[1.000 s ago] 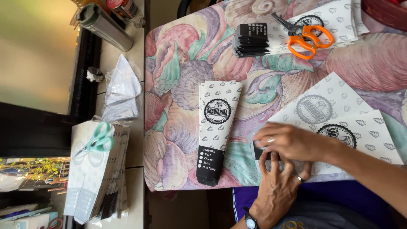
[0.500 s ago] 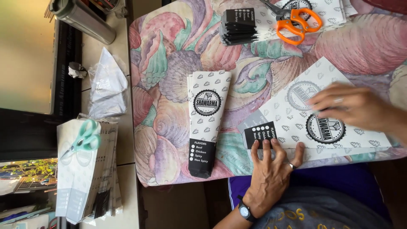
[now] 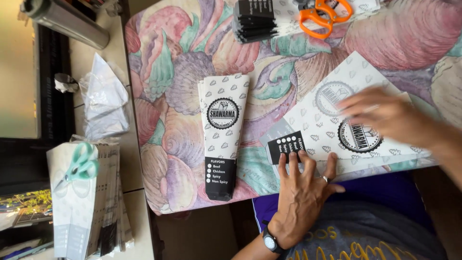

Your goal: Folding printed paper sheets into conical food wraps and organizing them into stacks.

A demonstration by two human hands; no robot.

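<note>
**A:** Nearest the camera, what is the left hand (image 3: pixel 303 192) doing?

**B:** It lies flat, fingers (image 3: pixel 293 166) spread wide, pinning the black-tipped end of a printed paper wrapper sheet (image 3: pixel 332 125) to the bench (image 3: pixel 168 72). Nothing is gripped; it only presses down. A watch sits on the wrist and a ring on one finger.

**A:** And the right hand (image 3: pixel 385 115)?

**B:** It is blurred, hovering or resting over the round emblem on the same sheet. It looks open and flat, but whether it holds anything cannot be told.

**A:** How would that sheet handle?

**B:** By its look, thin, light and limp, easily creased or slid on the patterned cloth. Flat palms suit it, or a pinch at an edge or corner.

**A:** What lies beyond?

**B:** Just left of the hands, a stack of finished tapered paper sleeves (image 3: pixel 222 130), white with a black base. Farther up, a pile of black-ended blanks (image 3: pixel 260 21) beside orange-handled scissors (image 3: pixel 325 17).

**A:** And off the cloth?

**B:** On the side counter, mint-handled scissors (image 3: pixel 79 166) rest on another stack of sleeves (image 3: pixel 82 212). Behind them are crumpled plastic bags (image 3: pixel 103 103) and, farthest, a metal cylinder (image 3: pixel 62 21).
</note>
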